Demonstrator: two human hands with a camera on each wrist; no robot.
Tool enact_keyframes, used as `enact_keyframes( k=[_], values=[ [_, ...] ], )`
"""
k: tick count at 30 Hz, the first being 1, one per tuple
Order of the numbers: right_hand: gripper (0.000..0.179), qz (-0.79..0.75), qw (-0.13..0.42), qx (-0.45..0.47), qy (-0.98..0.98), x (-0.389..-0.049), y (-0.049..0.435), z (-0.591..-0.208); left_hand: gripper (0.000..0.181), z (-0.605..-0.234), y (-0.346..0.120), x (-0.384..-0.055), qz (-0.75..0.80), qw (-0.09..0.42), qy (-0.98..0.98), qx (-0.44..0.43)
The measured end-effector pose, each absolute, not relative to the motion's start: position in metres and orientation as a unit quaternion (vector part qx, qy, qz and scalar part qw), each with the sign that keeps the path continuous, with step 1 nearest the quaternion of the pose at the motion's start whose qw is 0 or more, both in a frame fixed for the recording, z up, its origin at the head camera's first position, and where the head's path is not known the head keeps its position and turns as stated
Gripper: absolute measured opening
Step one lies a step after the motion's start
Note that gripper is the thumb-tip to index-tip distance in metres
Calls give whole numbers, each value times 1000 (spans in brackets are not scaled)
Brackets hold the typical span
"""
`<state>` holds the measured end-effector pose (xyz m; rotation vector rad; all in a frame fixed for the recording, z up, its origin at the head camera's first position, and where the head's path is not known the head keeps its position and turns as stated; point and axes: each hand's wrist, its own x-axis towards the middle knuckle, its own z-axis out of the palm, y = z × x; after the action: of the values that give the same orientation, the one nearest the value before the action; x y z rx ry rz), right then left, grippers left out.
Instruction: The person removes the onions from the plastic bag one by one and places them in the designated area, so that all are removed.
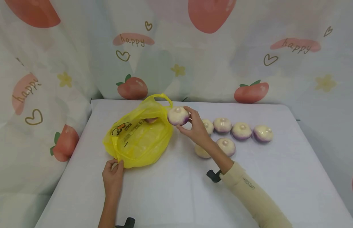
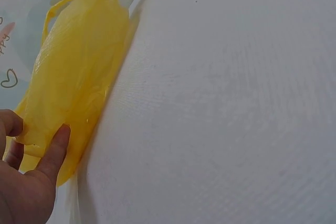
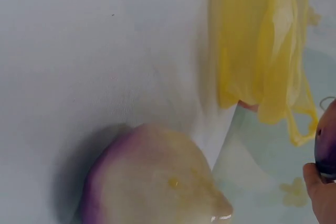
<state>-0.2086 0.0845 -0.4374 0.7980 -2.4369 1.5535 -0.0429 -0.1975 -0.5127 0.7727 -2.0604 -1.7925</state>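
My right hand grips a white turnip with a purple underside, held up at the right rim of a yellow plastic bag. In the right wrist view, only the thumb side of that hand and part of the held turnip show at the right edge. My left hand pinches the near left edge of the bag between thumb and fingers; the left wrist view shows the thumb against the plastic. The bag lies with its mouth spread, and a pinkish rounded thing shows inside.
Several more turnips sit in two rough rows right of the bag, partly behind my right forearm. One turnip looms large in the right wrist view. The white table meets a printed curtain at its back.
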Motion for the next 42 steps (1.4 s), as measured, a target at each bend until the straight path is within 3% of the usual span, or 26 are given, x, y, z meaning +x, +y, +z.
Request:
enact_keyframes(
  k=[9, 18, 29, 42],
  values=[
    [76, 505, 61, 229, -830, -202, 127, -435, 21, -515, -197, -43, -624, 149, -719, 268],
    [78, 554, 0, 187, -811, -184, 159, -424, 23, -516, -198, -44, -628, 147, -716, 268],
    [76, 588, 22, 163, -792, -165, 195, -435, 25, -515, -199, -41, -617, 140, -724, 273],
    [70, 514, 85, 133, -843, -140, 224, -403, 28, -512, -195, -45, -618, 132, -726, 271]
  ],
)
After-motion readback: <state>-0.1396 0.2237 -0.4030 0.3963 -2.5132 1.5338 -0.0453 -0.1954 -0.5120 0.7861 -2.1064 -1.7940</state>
